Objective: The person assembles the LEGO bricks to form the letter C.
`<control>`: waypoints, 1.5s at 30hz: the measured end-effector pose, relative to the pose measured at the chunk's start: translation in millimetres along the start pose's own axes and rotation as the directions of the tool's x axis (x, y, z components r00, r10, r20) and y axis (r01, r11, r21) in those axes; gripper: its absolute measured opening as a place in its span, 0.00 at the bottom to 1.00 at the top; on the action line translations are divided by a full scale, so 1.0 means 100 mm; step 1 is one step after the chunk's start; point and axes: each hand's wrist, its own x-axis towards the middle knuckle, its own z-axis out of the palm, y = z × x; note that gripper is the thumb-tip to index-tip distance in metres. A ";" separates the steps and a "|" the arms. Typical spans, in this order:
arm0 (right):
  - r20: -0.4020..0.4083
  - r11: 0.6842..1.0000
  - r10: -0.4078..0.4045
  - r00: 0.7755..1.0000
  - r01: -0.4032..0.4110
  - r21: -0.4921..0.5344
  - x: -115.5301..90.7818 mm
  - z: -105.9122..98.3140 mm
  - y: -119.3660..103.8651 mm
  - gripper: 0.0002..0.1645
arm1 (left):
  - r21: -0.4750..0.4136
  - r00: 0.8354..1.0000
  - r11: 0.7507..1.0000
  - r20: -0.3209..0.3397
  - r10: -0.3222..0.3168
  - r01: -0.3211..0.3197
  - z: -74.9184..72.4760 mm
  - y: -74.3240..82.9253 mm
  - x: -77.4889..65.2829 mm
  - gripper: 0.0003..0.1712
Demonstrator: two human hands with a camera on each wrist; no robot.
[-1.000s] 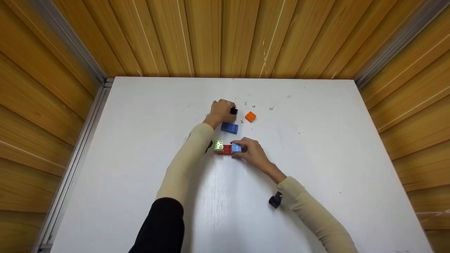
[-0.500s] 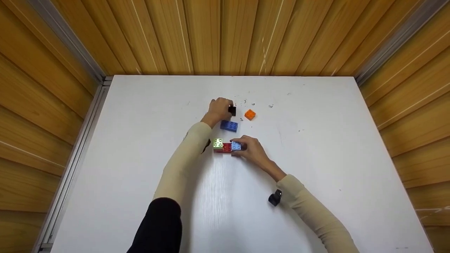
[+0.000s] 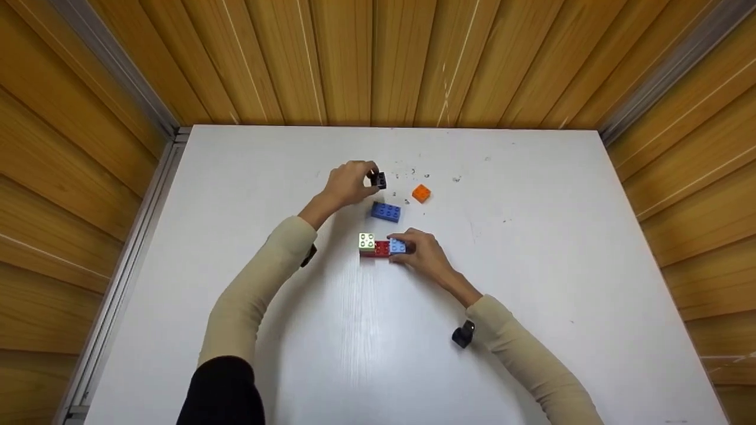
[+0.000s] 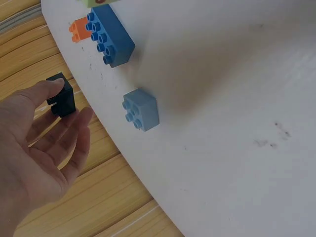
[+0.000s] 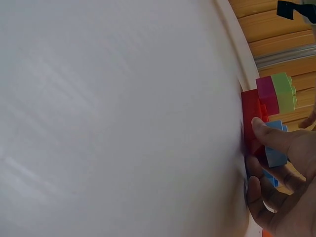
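My left hand pinches a small black building brick between thumb and fingers. In the left wrist view this black brick appears raised, against the wooden wall. My right hand grips the right end of a stack, its thumb and fingers on either side. That stack has a long red brick at the bottom, a light-blue brick on its right end, and a lime-green brick at the left. The right wrist view shows a magenta brick under the lime-green brick.
Beyond the stack lies a blue brick, with an orange brick to its right. In the left wrist view, another pale-blue brick stands on the white table; it is hidden in the head view. Wooden walls surround the table.
My left hand has drawn back to the left with the black brick, uncovering more of the blue brick. The right hand and the stack stay in place.
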 end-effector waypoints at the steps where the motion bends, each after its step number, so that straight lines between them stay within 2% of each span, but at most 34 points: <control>1: 0.004 1.000 0.004 1.000 -0.004 -0.001 0.00 0.00 0.00 0.27 | -0.010 1.000 1.000 -0.007 0.013 -0.013 -0.02 -0.01 -0.04 0.22; 6: 0.026 0.999 0.037 0.999 -0.037 0.001 0.02 -0.03 -0.02 0.28 | -0.048 0.998 0.996 -0.009 0.069 -0.069 -0.11 -0.06 -0.26 0.24; 11: 0.024 1.000 0.026 0.999 -0.026 0.000 0.06 -0.05 -0.02 0.27 | -0.096 0.993 0.988 0.000 0.118 -0.118 -0.13 -0.09 -0.47 0.23; 19: 0.025 1.000 0.023 0.999 -0.023 -0.005 0.04 -0.07 0.03 0.27 | -0.154 0.978 0.971 0.064 0.196 -0.185 -0.01 -0.04 -0.79 0.24; 23: 0.012 1.000 0.021 1.000 -0.021 -0.016 0.04 -0.06 0.05 0.27 | -0.133 0.970 0.968 0.092 0.226 -0.213 0.06 -0.01 -0.89 0.24; 28: 0.009 0.999 0.020 1.000 -0.019 -0.030 0.07 -0.06 0.05 0.27 | -0.073 0.964 0.966 0.087 0.253 -0.247 0.12 -0.03 -0.96 0.22; 41: 0.012 1.000 0.002 1.000 -0.002 -0.007 0.04 -0.11 0.01 0.27 | -0.188 0.964 0.949 0.031 0.263 -0.253 0.18 -0.11 -1.02 0.22; 45: 0.016 1.000 0.007 1.000 -0.006 -0.015 0.05 -0.12 0.00 0.27 | -0.198 0.966 0.951 0.048 0.252 -0.239 0.15 -0.09 -0.99 0.22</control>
